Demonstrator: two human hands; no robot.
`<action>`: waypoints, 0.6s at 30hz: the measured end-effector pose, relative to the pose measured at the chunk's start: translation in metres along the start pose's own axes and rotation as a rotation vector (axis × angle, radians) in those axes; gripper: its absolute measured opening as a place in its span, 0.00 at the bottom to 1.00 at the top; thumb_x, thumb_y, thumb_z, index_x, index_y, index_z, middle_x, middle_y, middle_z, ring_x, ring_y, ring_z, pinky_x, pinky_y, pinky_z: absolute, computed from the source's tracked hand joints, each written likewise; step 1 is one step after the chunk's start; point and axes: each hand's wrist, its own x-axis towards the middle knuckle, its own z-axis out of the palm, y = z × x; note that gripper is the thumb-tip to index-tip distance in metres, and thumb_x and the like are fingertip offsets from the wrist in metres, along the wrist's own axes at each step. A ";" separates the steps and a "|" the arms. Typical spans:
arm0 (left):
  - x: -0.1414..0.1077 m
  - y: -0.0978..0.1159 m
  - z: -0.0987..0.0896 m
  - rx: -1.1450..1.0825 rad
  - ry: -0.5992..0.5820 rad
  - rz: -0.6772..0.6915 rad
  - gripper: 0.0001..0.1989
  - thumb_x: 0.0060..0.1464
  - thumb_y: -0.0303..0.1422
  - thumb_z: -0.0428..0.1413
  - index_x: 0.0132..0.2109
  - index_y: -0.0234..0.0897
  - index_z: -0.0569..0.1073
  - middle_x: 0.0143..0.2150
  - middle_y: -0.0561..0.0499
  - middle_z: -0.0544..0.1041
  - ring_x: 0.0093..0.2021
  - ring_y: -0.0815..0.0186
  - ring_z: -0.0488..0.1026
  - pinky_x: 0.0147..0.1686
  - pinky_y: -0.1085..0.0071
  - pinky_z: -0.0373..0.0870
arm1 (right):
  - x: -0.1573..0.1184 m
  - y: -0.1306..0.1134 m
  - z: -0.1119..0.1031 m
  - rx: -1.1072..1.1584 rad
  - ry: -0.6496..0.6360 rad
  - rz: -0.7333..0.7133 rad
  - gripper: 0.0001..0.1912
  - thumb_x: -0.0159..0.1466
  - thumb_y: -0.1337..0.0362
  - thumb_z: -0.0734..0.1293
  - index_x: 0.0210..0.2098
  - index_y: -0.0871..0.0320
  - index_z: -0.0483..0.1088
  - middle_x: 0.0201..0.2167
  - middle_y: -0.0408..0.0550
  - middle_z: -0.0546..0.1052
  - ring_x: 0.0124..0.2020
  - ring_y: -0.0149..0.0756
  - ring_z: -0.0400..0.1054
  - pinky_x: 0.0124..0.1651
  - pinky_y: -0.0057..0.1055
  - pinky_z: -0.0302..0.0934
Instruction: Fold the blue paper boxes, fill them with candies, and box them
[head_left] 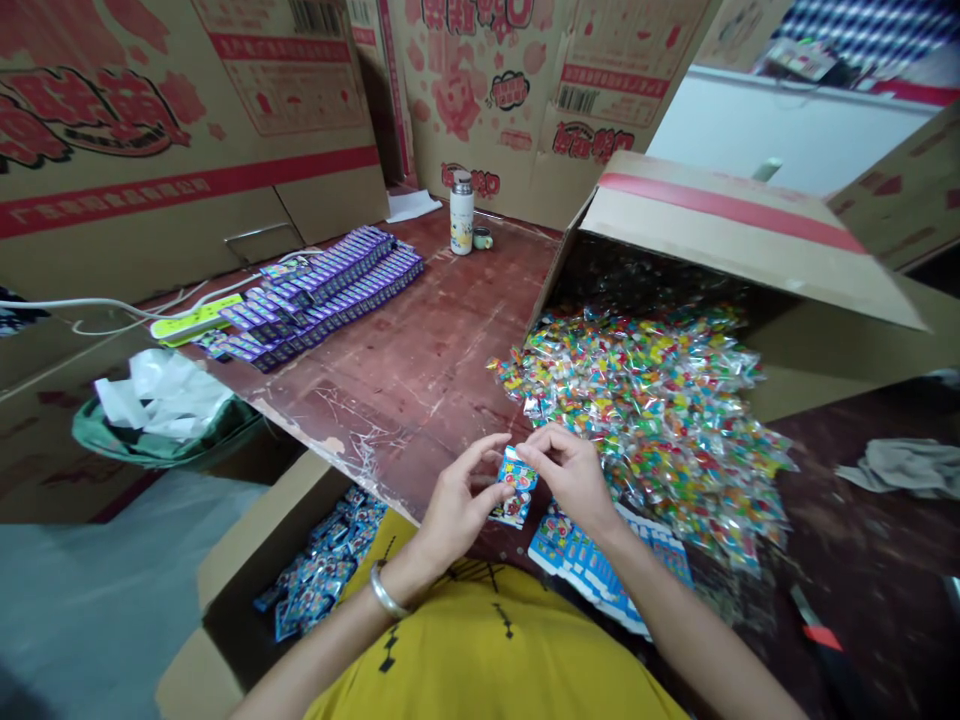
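Observation:
A small blue printed candy box [516, 492] is held upright between my two hands in front of my body. My left hand [459, 505] grips its left side with thumb and fingers. At its top flap, my right hand [568, 474] pinches with thumb and forefinger. Flat blue box blanks [592, 575] lie in an overlapping stack under my right forearm. Just beyond my right hand spreads a big heap of clear packets of coloured candy [660, 400], spilling from a cardboard carton [720, 215] on its side.
Down on the left, an open carton [255, 540] holds blue boxes [330, 565]. Purple boxes [337, 285] stand in rows beside a yellow-green power strip [196, 320]. A bottle [462, 215] stands farther back. A red-and-black cutter [825, 640] and a grey cloth [904, 467] lie right.

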 end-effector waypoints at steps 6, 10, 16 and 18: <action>-0.002 0.008 -0.019 0.095 -0.041 -0.026 0.15 0.54 0.31 0.56 0.50 0.38 0.70 0.44 0.47 0.76 0.41 0.62 0.75 0.41 0.68 0.73 | -0.010 -0.003 -0.014 -0.072 -0.135 -0.063 0.12 0.67 0.59 0.61 0.39 0.55 0.76 0.40 0.49 0.76 0.39 0.39 0.70 0.42 0.34 0.64; -0.021 0.028 -0.090 0.498 -0.115 -0.089 0.13 0.56 0.34 0.53 0.49 0.40 0.71 0.43 0.47 0.78 0.41 0.60 0.76 0.42 0.67 0.72 | -0.018 0.018 -0.061 -0.292 -0.051 0.103 0.12 0.66 0.56 0.62 0.42 0.54 0.73 0.32 0.45 0.76 0.31 0.37 0.70 0.32 0.31 0.63; -0.048 0.027 -0.170 1.007 -0.188 -0.251 0.23 0.51 0.35 0.57 0.56 0.46 0.71 0.55 0.47 0.74 0.51 0.51 0.73 0.50 0.60 0.68 | -0.047 0.056 -0.080 -0.921 -0.211 0.100 0.18 0.51 0.52 0.74 0.39 0.54 0.74 0.37 0.50 0.75 0.40 0.47 0.69 0.38 0.36 0.61; -0.044 0.023 -0.158 0.979 -0.177 -0.189 0.25 0.52 0.37 0.56 0.58 0.45 0.69 0.59 0.47 0.71 0.56 0.53 0.70 0.56 0.59 0.64 | -0.052 0.061 -0.070 -1.036 -0.176 0.090 0.25 0.48 0.52 0.76 0.43 0.53 0.73 0.41 0.53 0.73 0.45 0.51 0.67 0.41 0.38 0.61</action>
